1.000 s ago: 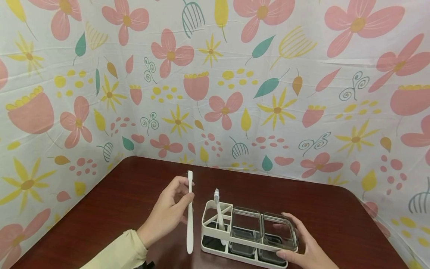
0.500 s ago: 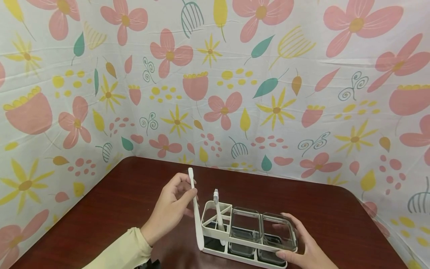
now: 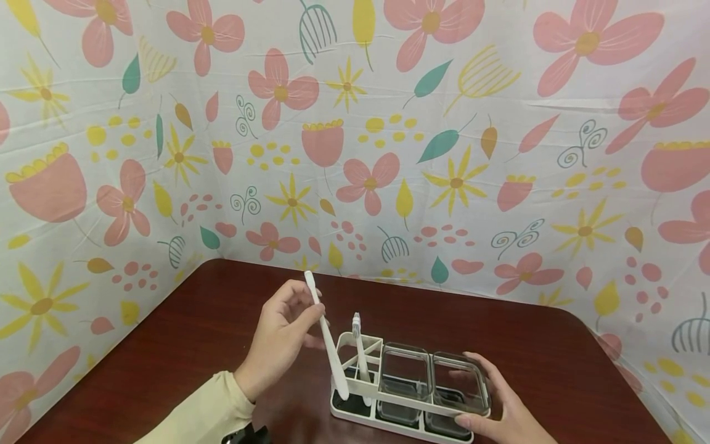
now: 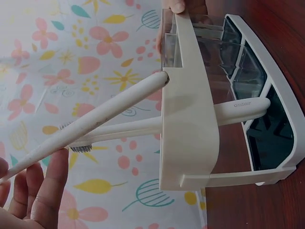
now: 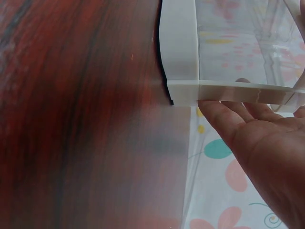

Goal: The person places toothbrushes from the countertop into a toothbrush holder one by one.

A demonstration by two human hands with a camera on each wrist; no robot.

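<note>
My left hand [image 3: 280, 342] pinches a white toothbrush [image 3: 331, 354] between thumb and fingers, its thick handle end pointing down. That end overlaps the left side of a cream toothbrush holder [image 3: 424, 404] in the head view; in the left wrist view it is by the holder's upper frame [image 4: 190, 105]. Another white toothbrush [image 3: 362, 357] stands in a left compartment, bristles up. Two clear cups [image 3: 407, 370] sit in the holder's middle and right openings. With thumb in front and fingers behind, my right hand [image 3: 510, 407] grips the holder's right end.
The holder stands on a dark red-brown table [image 3: 183, 351]. Flower-printed cloth [image 3: 333, 154] hangs behind the table and along its sides. A black device [image 3: 246, 435] shows under the left sleeve.
My left hand has moved slightly right and up. The toothbrush in it has tilted from near upright, its lower end swinging right to the holder's left side. My right hand stays put.
</note>
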